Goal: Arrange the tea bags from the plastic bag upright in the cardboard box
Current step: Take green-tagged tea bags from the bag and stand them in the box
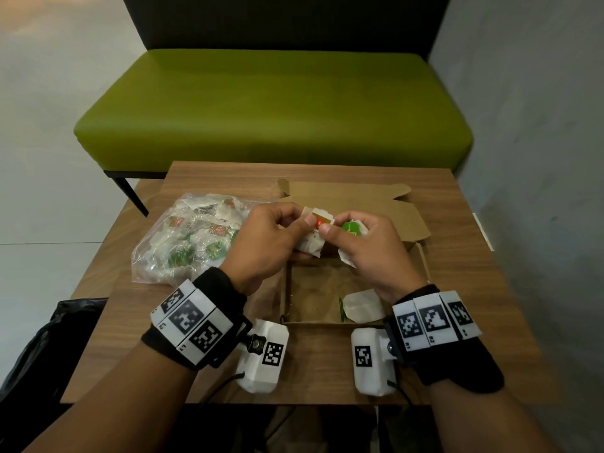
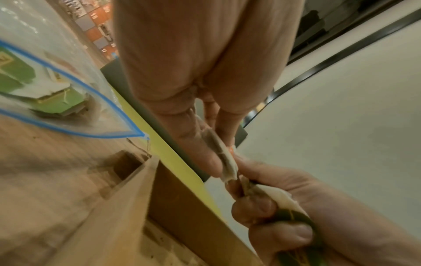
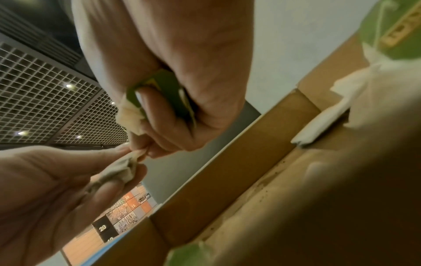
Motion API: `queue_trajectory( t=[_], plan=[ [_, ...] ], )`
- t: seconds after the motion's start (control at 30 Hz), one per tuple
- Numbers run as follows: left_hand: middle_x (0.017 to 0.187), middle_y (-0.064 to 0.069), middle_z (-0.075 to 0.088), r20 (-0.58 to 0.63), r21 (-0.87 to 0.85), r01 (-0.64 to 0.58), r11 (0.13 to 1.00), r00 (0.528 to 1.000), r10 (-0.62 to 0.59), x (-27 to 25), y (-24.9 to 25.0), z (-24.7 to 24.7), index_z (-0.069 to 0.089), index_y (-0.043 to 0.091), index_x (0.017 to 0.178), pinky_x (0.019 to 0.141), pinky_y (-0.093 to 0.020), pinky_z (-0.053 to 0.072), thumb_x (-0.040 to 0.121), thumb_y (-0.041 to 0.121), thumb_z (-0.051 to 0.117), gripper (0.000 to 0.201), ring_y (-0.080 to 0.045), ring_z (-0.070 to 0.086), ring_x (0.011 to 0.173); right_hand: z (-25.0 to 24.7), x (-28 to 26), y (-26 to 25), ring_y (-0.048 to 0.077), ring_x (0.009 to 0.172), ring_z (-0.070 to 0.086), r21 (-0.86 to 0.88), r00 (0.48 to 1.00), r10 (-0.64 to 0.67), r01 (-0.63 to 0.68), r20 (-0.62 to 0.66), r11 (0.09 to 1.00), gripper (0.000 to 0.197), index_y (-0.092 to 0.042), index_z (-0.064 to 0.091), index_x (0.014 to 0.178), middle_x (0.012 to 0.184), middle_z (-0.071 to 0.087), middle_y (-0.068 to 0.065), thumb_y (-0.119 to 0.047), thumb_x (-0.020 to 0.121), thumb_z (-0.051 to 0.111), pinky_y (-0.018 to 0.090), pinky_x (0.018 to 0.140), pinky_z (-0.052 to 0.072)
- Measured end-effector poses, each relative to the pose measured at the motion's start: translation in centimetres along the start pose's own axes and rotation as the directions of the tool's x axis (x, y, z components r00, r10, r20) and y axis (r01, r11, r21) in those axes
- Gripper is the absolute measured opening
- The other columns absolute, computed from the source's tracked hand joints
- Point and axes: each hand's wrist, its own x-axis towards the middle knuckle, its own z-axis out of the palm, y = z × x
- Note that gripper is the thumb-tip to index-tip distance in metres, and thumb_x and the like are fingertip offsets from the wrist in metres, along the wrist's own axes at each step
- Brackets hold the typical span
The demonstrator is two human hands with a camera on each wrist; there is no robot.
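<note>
Your left hand (image 1: 261, 237) and right hand (image 1: 366, 246) meet above the far edge of the open cardboard box (image 1: 287, 289), both wrists angled inward, knuckles up. Your left thumb and fingers pinch a red-labelled tea bag (image 1: 318, 223) — its paper pouch hangs below — and your right thumb and forefinger pinch that same bag from its 3 o'clock side. Your right hand's other fingers curl round a green-labelled tea bag (image 1: 351, 227), tucked against the palm. One more tea bag (image 1: 362, 305) leans in the box's 5 o'clock corner. The plastic bag (image 1: 189, 237) of tea bags lies on the table (image 1: 457, 289) at 9 o'clock of the box — just beside it.
</note>
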Motion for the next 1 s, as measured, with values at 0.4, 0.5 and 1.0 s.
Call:
queue_trajectory(
  t=[0.4, 0.5, 1.0],
  plan=[
    [0.086, 0.002, 0.066, -0.042, 0.669, 0.142, 0.730, 0.987, -0.154, 0.3, -1.3, -2.0, 0.058, 0.021, 0.089, 0.066, -0.030, 0.052, 0.079, 0.043, 0.078, 0.032, -0.017, 0.064, 0.081, 0.1, 0.2, -0.7, 0.011, 0.072, 0.057, -0.271, 0.990, 0.119, -0.094, 0.078, 0.958, 0.017, -0.023, 0.067, 0.075, 0.084, 0.069, -0.003, -0.028, 0.088, 0.078, 0.026, 0.060, 0.043],
    [0.090, -0.003, 0.069, -0.030, 0.660, 0.163, 0.733, 0.981, -0.192, 0.5, -1.5, -1.8, 0.057, 0.020, 0.091, 0.068, -0.032, 0.057, 0.082, 0.034, 0.075, 0.025, -0.018, 0.066, 0.077, 1.1, 0.3, -1.1, 0.010, 0.071, 0.056, -0.440, 0.994, 0.095, -0.065, 0.047, 0.896, 0.014, -0.024, 0.068, 0.079, 0.088, 0.068, 0.000, -0.030, 0.089, 0.077, 0.023, 0.054, 0.037],
    [0.085, -0.010, 0.071, -0.007, 0.498, 0.224, 0.838, 0.967, -0.254, 0.1, -1.3, -2.5, 0.060, 0.014, 0.098, 0.061, -0.037, 0.063, 0.084, 0.030, 0.077, 0.027, -0.022, 0.072, 0.060, 3.8, 0.8, -1.2, 0.020, 0.094, 0.054, -0.612, 0.987, 0.070, -0.144, -0.143, 0.778, 0.031, -0.021, 0.061, 0.105, 0.107, 0.058, 0.004, -0.038, 0.086, 0.079, 0.032, 0.072, 0.046]
  ],
)
